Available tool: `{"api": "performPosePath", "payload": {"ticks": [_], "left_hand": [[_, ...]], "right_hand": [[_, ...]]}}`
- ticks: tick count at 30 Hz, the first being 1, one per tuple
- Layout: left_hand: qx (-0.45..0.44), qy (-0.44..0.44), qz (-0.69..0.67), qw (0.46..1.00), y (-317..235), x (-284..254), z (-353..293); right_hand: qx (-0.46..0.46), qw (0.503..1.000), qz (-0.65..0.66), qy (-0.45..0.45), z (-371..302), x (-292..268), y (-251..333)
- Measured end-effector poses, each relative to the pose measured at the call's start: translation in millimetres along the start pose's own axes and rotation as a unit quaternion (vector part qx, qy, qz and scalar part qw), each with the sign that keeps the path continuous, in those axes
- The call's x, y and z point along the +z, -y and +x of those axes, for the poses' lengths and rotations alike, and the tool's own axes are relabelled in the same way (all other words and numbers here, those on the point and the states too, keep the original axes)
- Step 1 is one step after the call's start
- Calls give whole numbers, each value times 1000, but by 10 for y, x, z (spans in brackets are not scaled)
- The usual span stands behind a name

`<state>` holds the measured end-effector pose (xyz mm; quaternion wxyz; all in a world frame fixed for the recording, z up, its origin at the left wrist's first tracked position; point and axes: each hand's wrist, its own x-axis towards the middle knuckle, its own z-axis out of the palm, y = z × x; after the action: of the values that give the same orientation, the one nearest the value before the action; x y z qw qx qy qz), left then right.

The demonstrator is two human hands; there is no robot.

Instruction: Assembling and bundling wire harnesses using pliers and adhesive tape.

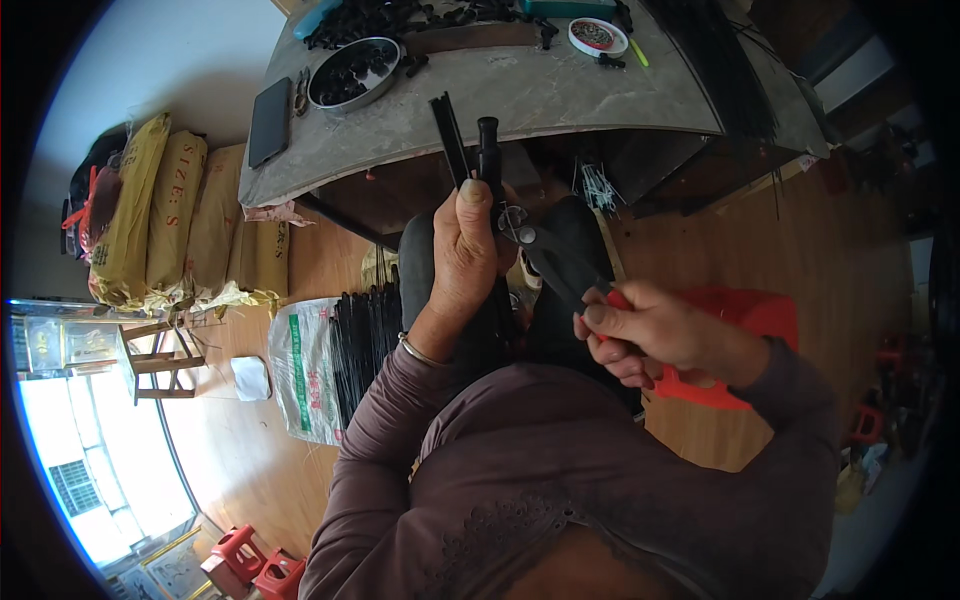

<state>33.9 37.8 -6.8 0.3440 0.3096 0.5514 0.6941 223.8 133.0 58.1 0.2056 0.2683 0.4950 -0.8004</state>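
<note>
My left hand (466, 240) is closed, thumb upward, around a black tube (489, 150) with a flared end. Beside the tube, a bundle of narrow black strips (450, 135) sticks out of the same grip at a slant. Thin wire loops (513, 216) show next to the fingers, too small to make out fully. My right hand (640, 335) grips red-handled pliers (560, 262), whose dark jaws reach to the wire loops by the left hand. Whether the jaws bite on anything cannot be made out. Both hands are above my lap, in front of the table edge.
Ahead, a grey table (540, 95) bears a round metal bowl (354, 74) of black parts, a phone (269, 122), a small white dish (598, 38) and long black rods (715, 65). A red plastic stool (735, 300) is at right. Black rods (365, 340) lie on a sack at left.
</note>
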Motion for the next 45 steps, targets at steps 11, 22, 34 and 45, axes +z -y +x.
{"api": "performPosePath", "payload": {"ticks": [11,22,34,45], "left_hand": [[-28,25,-34,999,-11,16,28],[-9,40,1,999,-78,99,-15],[-30,36,-49,998,-11,51,48],[-13,12,-32,999,-25,167,54]], "right_hand": [[24,996,-80,-8,-132,-281,221],[-85,643,-731,-211,-238,-61,649],[-388,558,-644,-350,-46,-306,460],[-405,488,-711,-305,-61,-391,599]]}}
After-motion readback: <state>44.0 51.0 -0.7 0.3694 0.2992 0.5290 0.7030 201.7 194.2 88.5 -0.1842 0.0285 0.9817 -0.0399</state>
